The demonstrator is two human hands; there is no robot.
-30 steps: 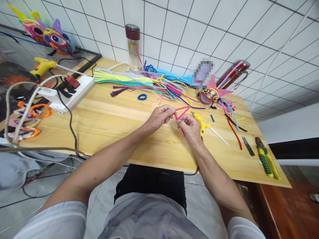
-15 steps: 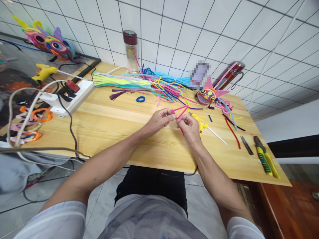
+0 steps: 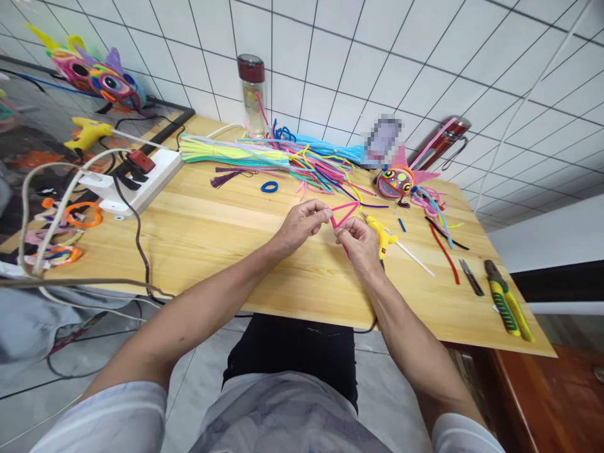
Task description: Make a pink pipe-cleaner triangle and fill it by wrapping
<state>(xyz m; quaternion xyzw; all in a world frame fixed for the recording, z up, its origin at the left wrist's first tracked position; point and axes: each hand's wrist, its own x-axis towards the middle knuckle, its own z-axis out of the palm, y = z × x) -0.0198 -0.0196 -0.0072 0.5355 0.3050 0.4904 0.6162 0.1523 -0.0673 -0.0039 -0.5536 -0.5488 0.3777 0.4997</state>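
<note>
A pink pipe cleaner (image 3: 347,206), bent into a narrow triangle, is held between both hands above the wooden table. My left hand (image 3: 304,225) pinches it at the left corner with thumb and forefinger. Lower on the same pipe cleaner, my right hand (image 3: 359,242) grips near the bottom corner, and a loose end sticks out below its fingers. Just right of my right hand lies a yellow glue gun (image 3: 383,236) with a white glue stick in its back. Beyond the hands is a blue pipe-cleaner ring (image 3: 269,187).
Bundled pipe cleaners (image 3: 236,153) lie along the back, near a glass bottle (image 3: 252,94). A colourful mask (image 3: 396,181) sits back right. Snips (image 3: 470,277) and pliers (image 3: 507,302) lie at right. A power strip (image 3: 141,185) with cables and another glue gun (image 3: 89,134) are at left.
The left fingers have shifted slightly at the pink pipe cleaner's left corner, showing more of the triangle. The whole view has moved a little; the right hand keeps its grip.
</note>
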